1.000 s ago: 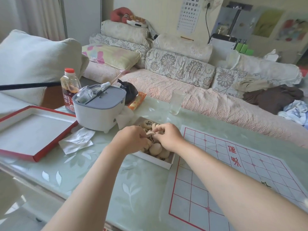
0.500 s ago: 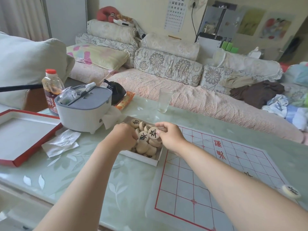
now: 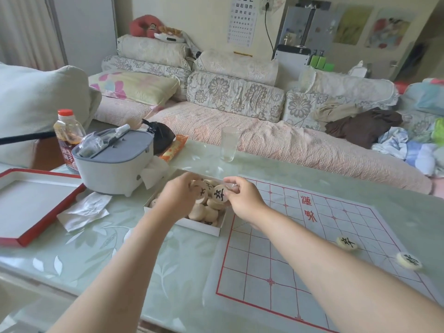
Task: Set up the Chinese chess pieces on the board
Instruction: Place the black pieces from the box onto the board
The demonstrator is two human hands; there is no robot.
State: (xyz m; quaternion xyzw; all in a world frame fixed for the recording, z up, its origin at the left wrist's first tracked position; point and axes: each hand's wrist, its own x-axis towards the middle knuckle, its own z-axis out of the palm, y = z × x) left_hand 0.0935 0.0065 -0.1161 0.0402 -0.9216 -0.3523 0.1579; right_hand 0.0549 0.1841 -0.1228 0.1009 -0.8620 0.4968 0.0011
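A white box (image 3: 203, 227) of several round wooden chess pieces (image 3: 200, 212) sits left of the red-lined board sheet (image 3: 283, 251). My right hand (image 3: 242, 198) pinches one black-marked piece (image 3: 220, 193) upright above the box. My left hand (image 3: 176, 197) is curled over the box with its fingers on other pieces; what it grips is hidden. Two black-marked pieces (image 3: 346, 243) (image 3: 409, 260) lie on the board's right side.
A grey and white appliance (image 3: 115, 162) stands left of the box, with crumpled tissue (image 3: 84, 210) and a red-rimmed lid (image 3: 36, 203) beyond. A sauce bottle (image 3: 68, 133) and a glass (image 3: 229, 144) stand farther back. A sofa runs behind the table.
My right hand has lifted a black-marked piece out of the box and turned its face toward me. The view has shifted right, showing two pieces on the board.
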